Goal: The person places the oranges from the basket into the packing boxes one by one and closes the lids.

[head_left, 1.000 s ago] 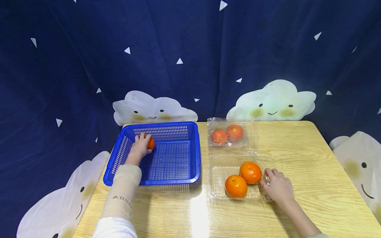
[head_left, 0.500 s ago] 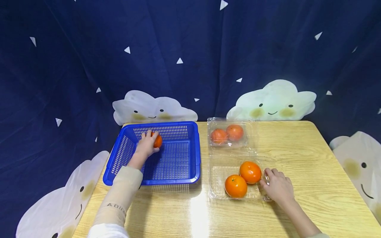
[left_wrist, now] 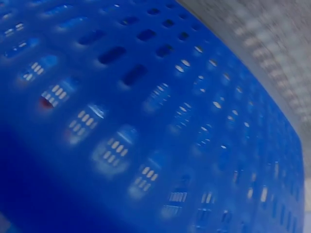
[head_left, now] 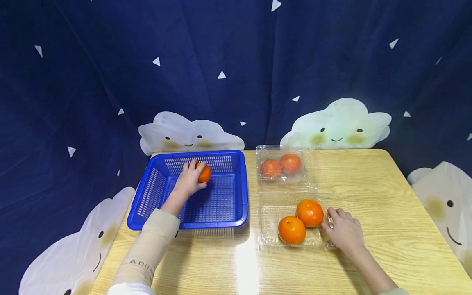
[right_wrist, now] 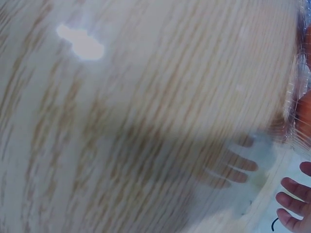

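My left hand (head_left: 189, 180) grips an orange (head_left: 205, 174) inside the blue plastic basket (head_left: 241, 223), near its back wall. The perforated basket wall (left_wrist: 184, 111) fills the left wrist view, which shows neither hand nor fruit. My right hand (head_left: 344, 231) rests at the right edge of an opened clear plastic box (head_left: 269, 233), and its fingers (right_wrist: 294, 206) look loosely bent in the right wrist view. Two bright oranges, one in front (head_left: 291, 230) and one behind it (head_left: 309, 213), sit in the box's near half.
Two duller orange rounds show through clear plastic (head_left: 280, 182) behind the box's near half. The wood-grain table (head_left: 368, 184) carries the basket on the left and the box to its right. A dark blue curtain (head_left: 258, 61) with clouds hangs behind.
My left hand has moved right along the back of the basket with the orange in its grip. The right hand and the box have stayed in place.
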Demonstrator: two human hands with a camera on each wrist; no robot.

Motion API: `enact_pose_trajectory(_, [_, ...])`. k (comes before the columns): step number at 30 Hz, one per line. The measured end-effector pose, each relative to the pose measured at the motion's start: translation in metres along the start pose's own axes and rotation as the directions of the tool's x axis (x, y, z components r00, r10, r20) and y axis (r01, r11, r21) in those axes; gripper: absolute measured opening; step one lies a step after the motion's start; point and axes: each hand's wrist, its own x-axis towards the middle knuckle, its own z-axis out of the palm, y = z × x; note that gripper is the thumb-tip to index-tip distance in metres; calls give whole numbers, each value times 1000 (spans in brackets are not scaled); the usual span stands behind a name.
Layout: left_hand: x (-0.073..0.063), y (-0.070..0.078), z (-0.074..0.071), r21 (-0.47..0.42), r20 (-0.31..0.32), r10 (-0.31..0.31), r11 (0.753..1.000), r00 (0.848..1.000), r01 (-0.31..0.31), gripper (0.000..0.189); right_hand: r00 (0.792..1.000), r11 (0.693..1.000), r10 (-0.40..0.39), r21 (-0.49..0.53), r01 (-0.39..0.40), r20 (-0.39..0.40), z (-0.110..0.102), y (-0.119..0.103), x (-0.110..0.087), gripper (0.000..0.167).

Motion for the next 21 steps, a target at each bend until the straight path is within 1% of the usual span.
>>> enact_pose_trajectory(6, [0,14,-3,-2,-56,62,998,997,-62,67,1000,1000,-4,4,4,-8,1,1,0,36])
enact_pose_trajectory(9, [0,22,-5,-13,-86,91,996,992,-93,65,1000,1000,-8,1,8,-13,1,1,-1,37])
enact_pose_trajectory(13, [1,33,-8,-13,-130,134,991,982,-137,63,1000,1000,-5,2,5,-6,1,1,-1,38])
enact_pose_trajectory(18, [2,45,-11,-19,-158,159,986,974,-164,62,1000,1000,0,5,0,-4,0,0,0,37])
enact_pose_trajectory(21, [1,50,-12,-27,-161,163,985,973,-169,61,1000,1000,-1,5,1,-4,0,0,0,36])
